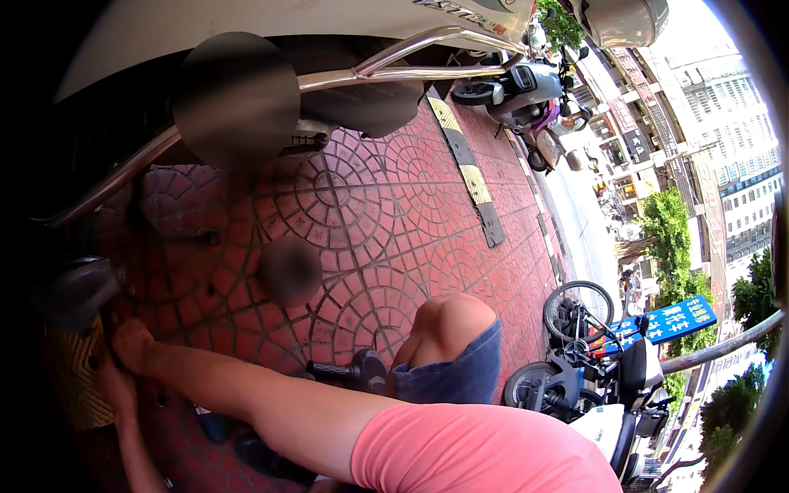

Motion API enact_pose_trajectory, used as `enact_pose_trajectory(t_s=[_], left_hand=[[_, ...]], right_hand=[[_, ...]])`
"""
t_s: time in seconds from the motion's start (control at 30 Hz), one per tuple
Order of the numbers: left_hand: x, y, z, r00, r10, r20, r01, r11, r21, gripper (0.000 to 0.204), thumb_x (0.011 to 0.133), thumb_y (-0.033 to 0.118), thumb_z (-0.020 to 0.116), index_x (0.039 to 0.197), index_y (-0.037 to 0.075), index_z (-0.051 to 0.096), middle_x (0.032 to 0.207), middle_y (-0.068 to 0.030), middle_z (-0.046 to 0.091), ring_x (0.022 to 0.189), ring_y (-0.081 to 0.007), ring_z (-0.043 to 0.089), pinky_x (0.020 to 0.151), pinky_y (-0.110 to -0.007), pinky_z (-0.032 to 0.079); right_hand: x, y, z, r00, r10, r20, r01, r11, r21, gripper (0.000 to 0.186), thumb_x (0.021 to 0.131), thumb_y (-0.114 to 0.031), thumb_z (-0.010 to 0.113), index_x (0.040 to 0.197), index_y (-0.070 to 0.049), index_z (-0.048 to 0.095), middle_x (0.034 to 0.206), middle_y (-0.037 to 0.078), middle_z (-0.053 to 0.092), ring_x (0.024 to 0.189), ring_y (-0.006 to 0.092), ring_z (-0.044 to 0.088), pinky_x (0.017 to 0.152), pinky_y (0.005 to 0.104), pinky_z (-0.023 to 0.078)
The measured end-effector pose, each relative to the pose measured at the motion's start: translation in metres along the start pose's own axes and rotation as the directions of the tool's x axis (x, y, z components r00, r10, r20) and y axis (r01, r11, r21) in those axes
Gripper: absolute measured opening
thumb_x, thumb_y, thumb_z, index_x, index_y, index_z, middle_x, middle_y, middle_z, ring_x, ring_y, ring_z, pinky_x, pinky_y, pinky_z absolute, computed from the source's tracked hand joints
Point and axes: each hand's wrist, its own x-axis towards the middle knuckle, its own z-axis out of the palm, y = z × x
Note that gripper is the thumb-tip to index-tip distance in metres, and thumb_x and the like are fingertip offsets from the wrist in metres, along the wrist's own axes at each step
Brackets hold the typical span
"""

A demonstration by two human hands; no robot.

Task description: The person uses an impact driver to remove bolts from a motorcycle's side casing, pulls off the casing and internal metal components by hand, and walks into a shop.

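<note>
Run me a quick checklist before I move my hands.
1. Left hand beside the yellow ridged piece: ok.
2. Right hand close to the left one: ok.
3. Firm grip: cannot tell; the fingers are too dark and small to judge.
4. Clear sight of the work spot: not ok; it sits in shadow at the picture's dim left side.
5. Bare knee apart from both hands: ok.
6. Yellow-and-black strip lying on the red paving, away from the hands: ok.
</note>
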Motion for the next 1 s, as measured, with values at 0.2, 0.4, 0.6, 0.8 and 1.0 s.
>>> enact_pose_trajectory(t_s=[0.2,0.4,0.6,0.8,1.0], left_hand=[[-0.002,-0.02,0.005,0.995,0.062,-0.084,-0.061,0.998,0.01,0.049,0.095,0.022,0.065,0.14,0.006,0.056,0.128,-0.0217,0.067,0.116,-0.0439,0.063,0.091,-0.051,0.052],[0.003,-0.034,0.014,0.983,0.17,-0.066,-0.147,0.955,0.258,0.042,0.093,0.021,0.063,0.131,0.002,0.059,0.124,-0.0221,0.065,0.111,-0.0449,0.064,0.089,-0.052,0.053],[0.005,-0.008,0.013,0.998,0.015,0.061,-0.035,0.939,0.342,0.04,0.094,0.025,0.062,0.125,0.0,0.062,0.12,-0.0245,0.066,0.103,-0.0448,0.067,0.083,-0.053,0.054],[0.012,0.052,-0.027,0.992,-0.003,0.128,-0.06,0.871,0.487,0.029,0.088,0.026,0.068,0.096,-0.002,0.073,0.101,-0.0246,0.071,0.096,-0.044,0.07,0.081,-0.053,0.055],[0.005,0.05,-0.03,0.989,-0.068,0.129,-0.002,0.877,0.48,0.031,0.085,0.026,0.065,0.092,-0.003,0.075,0.099,-0.027,0.073,0.096,-0.0414,0.072,0.085,-0.048,0.057]], right_hand=[[-0.001,-0.005,-0.019,0.996,0.007,0.086,-0.007,1.0,0.008,0.029,0.084,-0.019,0.064,0.107,-0.005,0.076,0.109,0.015,0.075,0.104,0.0318,0.071,0.087,0.0432,0.055],[-0.021,0.011,-0.04,0.993,-0.029,0.119,0.032,0.999,-0.025,0.028,0.081,-0.019,0.067,0.104,-0.006,0.078,0.106,0.015,0.075,0.103,0.032,0.072,0.086,0.0432,0.057],[-0.056,0.051,-0.042,0.978,0.102,-0.182,0.033,0.786,0.618,0.019,0.08,-0.013,0.068,0.094,-0.003,0.076,0.094,0.018,0.075,0.086,0.033,0.072,0.07,0.0435,0.055],[-0.112,0.109,-0.117,0.953,0.159,0.259,-0.208,-0.282,0.937,0.017,0.09,-0.004,0.064,0.106,0.003,0.064,0.081,0.015,0.071,0.053,0.0238,0.066,0.044,0.0358,0.051],[-0.143,0.157,-0.156,0.949,0.155,0.274,-0.205,-0.356,0.912,0.007,0.096,-0.016,0.064,0.097,-0.01,0.062,0.086,0.004,0.065,0.066,0.0162,0.057,0.059,0.0324,0.045]])
